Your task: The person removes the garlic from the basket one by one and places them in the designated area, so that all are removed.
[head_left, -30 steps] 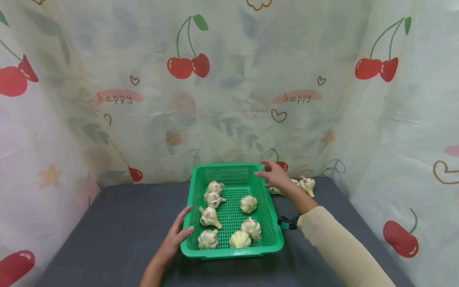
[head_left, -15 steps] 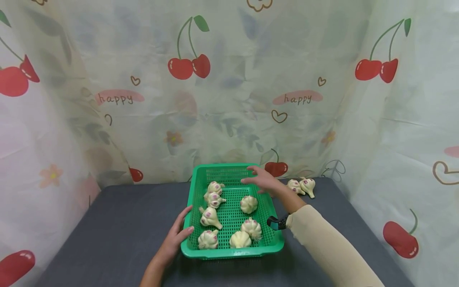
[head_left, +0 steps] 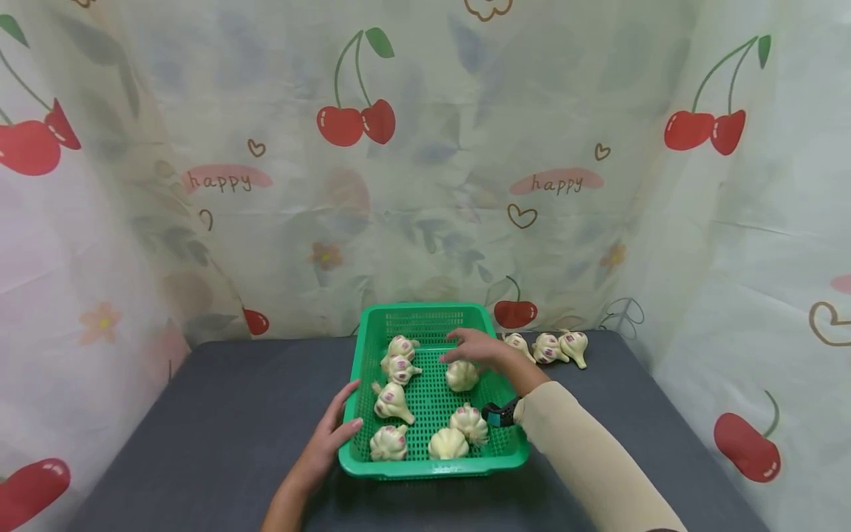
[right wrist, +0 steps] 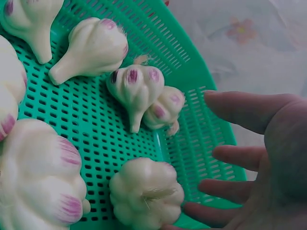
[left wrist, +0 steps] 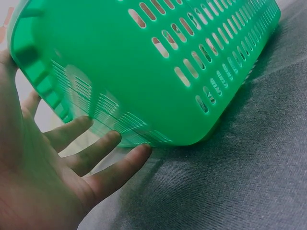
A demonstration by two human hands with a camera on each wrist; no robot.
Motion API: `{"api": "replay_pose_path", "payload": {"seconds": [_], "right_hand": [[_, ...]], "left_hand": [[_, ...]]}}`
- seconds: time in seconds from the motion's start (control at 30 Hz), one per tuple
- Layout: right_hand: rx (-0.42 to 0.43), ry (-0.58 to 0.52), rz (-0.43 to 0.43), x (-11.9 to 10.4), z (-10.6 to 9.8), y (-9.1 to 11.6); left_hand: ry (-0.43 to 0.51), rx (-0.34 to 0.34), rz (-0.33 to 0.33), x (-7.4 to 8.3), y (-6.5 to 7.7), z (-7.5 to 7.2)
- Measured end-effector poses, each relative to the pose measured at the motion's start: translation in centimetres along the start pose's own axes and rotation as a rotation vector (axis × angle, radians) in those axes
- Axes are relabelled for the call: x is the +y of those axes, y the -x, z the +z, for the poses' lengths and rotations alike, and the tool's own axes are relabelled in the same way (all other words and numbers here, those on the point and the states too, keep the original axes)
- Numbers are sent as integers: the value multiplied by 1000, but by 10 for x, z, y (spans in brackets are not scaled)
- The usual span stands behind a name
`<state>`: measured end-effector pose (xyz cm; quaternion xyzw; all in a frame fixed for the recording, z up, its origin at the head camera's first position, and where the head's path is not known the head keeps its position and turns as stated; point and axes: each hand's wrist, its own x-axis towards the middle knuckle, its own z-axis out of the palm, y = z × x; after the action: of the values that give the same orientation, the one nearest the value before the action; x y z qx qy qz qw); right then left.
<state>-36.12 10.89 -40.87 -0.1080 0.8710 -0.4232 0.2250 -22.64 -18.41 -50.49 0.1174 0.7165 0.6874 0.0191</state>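
Observation:
A green slotted plastic basket (head_left: 435, 470) stands on the dark table with several garlic bulbs in it. My left hand (head_left: 324, 441) is at its left rim. In the left wrist view, the lower fingers (left wrist: 117, 175) reach loosely extended along the outer wall of the basket (left wrist: 129, 57). My right hand (head_left: 484, 350) hovers over the right side of the basket, fingers spread and nothing held. Just below it is one garlic bulb (head_left: 462, 377). The right wrist view shows my right hand (right wrist: 268, 153) with thumb and fingers apart, fingertips close to that garlic bulb (right wrist: 144, 191).
Three more garlic bulbs (head_left: 548, 349) lie on the dark table (head_left: 253, 414) behind the right forearm. A printed curtain (head_left: 425, 185) encloses the back and sides. Inside the basket, bulbs (head_left: 391, 403) line the left side and others (head_left: 448, 444) lie near the front.
My right hand has moved left and toward me, from over the basket's right rim to above the garlic bulb inside. Bulbs on the table behind it have come into view. The left hand stays put.

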Motion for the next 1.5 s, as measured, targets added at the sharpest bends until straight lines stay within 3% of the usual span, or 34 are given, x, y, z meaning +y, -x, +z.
{"api": "replay_pose_path", "payload": {"seconds": [0.6, 0.97, 1.27, 1.5], "right_hand": [[-142, 198, 38, 7, 11, -9], [-263, 204, 36, 10, 19, -13], [-284, 259, 22, 9, 23, -14], [-269, 269, -34, 8, 23, -16]], "left_hand": [[1, -17, -2, 1, -1, 1], [-5, -15, 1, 0, -1, 0], [11, -11, 5, -1, -1, 0], [7, -5, -7, -2, -1, -2]]}}
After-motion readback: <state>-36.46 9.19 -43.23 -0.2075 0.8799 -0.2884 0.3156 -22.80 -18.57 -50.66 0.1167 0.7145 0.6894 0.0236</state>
